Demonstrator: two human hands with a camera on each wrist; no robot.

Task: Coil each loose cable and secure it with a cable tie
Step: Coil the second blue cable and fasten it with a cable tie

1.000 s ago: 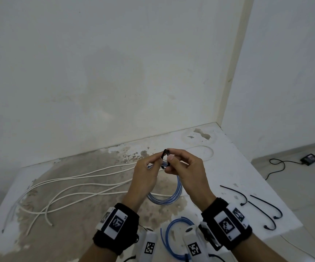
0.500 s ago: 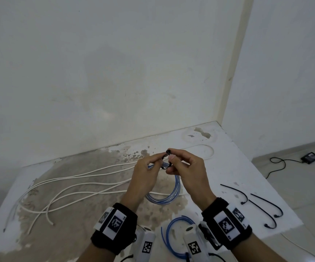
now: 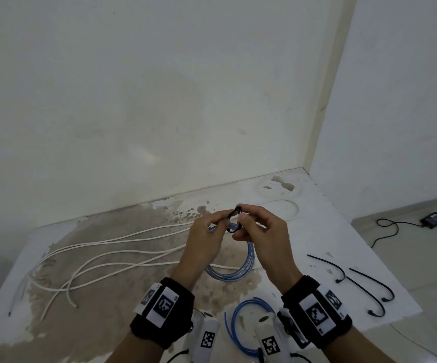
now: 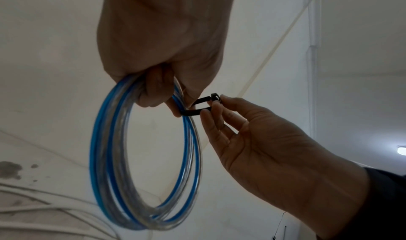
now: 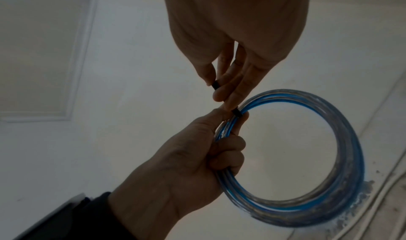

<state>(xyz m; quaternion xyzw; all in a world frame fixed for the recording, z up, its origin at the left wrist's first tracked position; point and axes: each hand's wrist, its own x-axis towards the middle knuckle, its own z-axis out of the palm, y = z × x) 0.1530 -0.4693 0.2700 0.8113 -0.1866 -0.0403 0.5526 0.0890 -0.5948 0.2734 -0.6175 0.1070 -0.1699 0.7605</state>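
Observation:
A coil of blue and clear cable [image 3: 241,271] [image 4: 145,165] [image 5: 342,157] hangs in the air above the table. My left hand [image 3: 206,239] [image 4: 162,70] [image 5: 206,148] grips its top with curled fingers. A black cable tie [image 3: 234,218] [image 4: 201,105] [image 5: 236,113] is looped round the coil beside that grip. My right hand [image 3: 261,231] [image 4: 222,120] [image 5: 226,84] pinches the tie's head end between thumb and fingers, touching the left hand's fingertips.
Several loose white cables [image 3: 102,255] sprawl over the stained white table [image 3: 317,231]. A second blue coil [image 3: 241,326] lies near my wrists. Three black cable ties [image 3: 364,286] lie at the right near the table edge. A black cable and box [image 3: 433,219] lie on the floor.
Both hands with the coil have risen slightly and shifted a little right. The right fingers have worked on the tie's loop; the grips are otherwise unchanged.

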